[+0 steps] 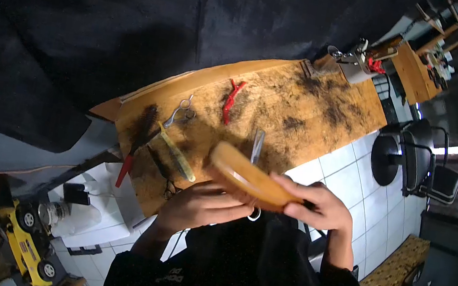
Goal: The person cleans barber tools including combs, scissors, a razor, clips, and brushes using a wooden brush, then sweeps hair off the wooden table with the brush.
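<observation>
In the head view, my right hand [318, 206] grips the narrow end of a wooden brush [244, 176], thumb and fingers closed around it. The brush has a smooth, curved, honey-coloured back; its underside is hidden. My left hand [204, 206] is under the wide end, its curled fingers against the brush. A small pale ring shows just below the hands; I cannot make out what it belongs to. On the table beyond lie a silver metal piece [257, 147], a red hair clip [230, 102], silver scissors [178, 112] and a yellowish comb-like tool [176, 153].
Dark hair clippings cover the wooden table [272, 99]. A red-handled brush [125, 171] overhangs its left edge. A container of tools [357, 70] stands at the far right end. Black chair [415, 157] to the right; yellow toy truck [30, 243] at lower left.
</observation>
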`<state>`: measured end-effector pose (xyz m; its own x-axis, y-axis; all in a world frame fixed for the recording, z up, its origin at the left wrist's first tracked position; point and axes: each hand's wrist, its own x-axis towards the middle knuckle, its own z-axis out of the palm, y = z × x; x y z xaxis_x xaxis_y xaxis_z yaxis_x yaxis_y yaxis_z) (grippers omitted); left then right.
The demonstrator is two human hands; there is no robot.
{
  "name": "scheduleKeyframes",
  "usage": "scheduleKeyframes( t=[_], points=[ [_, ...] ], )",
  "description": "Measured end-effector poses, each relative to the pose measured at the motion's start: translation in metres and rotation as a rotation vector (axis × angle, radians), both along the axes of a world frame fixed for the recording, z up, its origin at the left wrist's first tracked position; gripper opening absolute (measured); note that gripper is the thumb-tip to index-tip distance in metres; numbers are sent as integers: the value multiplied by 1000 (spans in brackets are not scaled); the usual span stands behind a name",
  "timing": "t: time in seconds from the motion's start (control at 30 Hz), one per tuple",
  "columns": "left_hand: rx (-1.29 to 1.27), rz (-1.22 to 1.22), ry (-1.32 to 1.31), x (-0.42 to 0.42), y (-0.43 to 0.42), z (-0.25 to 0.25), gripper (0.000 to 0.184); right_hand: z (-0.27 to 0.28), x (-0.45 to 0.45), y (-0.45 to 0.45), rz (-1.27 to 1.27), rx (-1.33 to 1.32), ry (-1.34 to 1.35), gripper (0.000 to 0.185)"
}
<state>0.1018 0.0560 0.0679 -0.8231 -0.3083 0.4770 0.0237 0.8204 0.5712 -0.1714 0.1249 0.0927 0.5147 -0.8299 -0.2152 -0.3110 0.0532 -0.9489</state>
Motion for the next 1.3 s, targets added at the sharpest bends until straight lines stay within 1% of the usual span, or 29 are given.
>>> scheduleKeyframes(
  t=[0.03, 0.07, 0.13, 0.17, 0.2, 0.27, 0.33, 0.4, 0.5, 0.6, 0.63, 0.73, 0.77, 0.8, 0.87, 0.9, 1.0, 1.03, 1.13, 1.17, 1.27, 1.3],
  points=[
    [49, -10, 36, -1, 6, -10, 25, -12, 4, 2, -102, -185, 58, 56],
    [74, -41, 60, -2, 8, -13, 26, -22, -1, 3, -178, -184, 166, 56],
    [119, -91, 109, -4, 9, -14, 27, -22, 0, -2, -428, -24, 513, 55],
    [23, -101, 132, -8, 8, -11, 27, -25, -1, -4, -551, 15, 569, 54],
    [28, -82, 150, -10, 13, -18, 28, -35, -1, -1, -622, -9, 433, 55],
    [14, 41, 167, -18, 18, -20, 33, -57, -1, 11, -745, -59, 152, 58],
    [74, 181, 117, -28, 24, -27, 36, -53, 22, 17, -670, 6, -361, 64],
    [82, 242, 123, -37, 23, -33, 37, -32, 35, 19, -531, 191, -369, 65],
    [67, 296, 123, -44, 20, -41, 39, -30, 41, 12, -588, 246, -383, 60],
    [136, 308, 202, -50, 16, -51, 41, -33, 31, 8, -675, 179, -620, 39],
    [128, 300, 193, -52, 15, -52, 41, -31, 28, 7, -676, 156, -591, 38],
    [137, 268, 176, -60, 15, -52, 40, -36, 13, 8, -605, 243, -486, 59],
    [148, 248, 179, -62, 13, -54, 38, -37, 11, 8, -651, 234, -514, 60],
    [158, 229, 182, -64, 12, -56, 36, -40, 6, 7, -666, 209, -469, 60],
    [361, 343, 345, -75, 21, -62, 33, -47, -9, 6, -690, 157, -380, 61],
    [464, 402, 427, -83, 26, -65, 32, -42, -17, 5, -659, 194, -355, 61],
    [980, 421, 784, -105, 27, -68, 36, -38, -30, 3, -627, 190, -388, 62],
    [1186, 515, 826, -115, 30, -59, 44, -37, -30, 3, -627, 159, -404, 59],
    [1490, 448, 844, -129, 29, -59, 42, -51, -30, 5, -557, 173, -436, 53],
    [1443, 360, 781, -126, 31, -68, 41, -63, -32, 5, -489, 64, -344, 44],
    [1415, 514, 611, -131, 36, -72, 42, -57, -32, 1, -447, 245, -310, 39],
    [1372, 485, 555, -131, 33, -71, 41, -57, -28, -2, -441, 178, -305, 38]
  ],
)
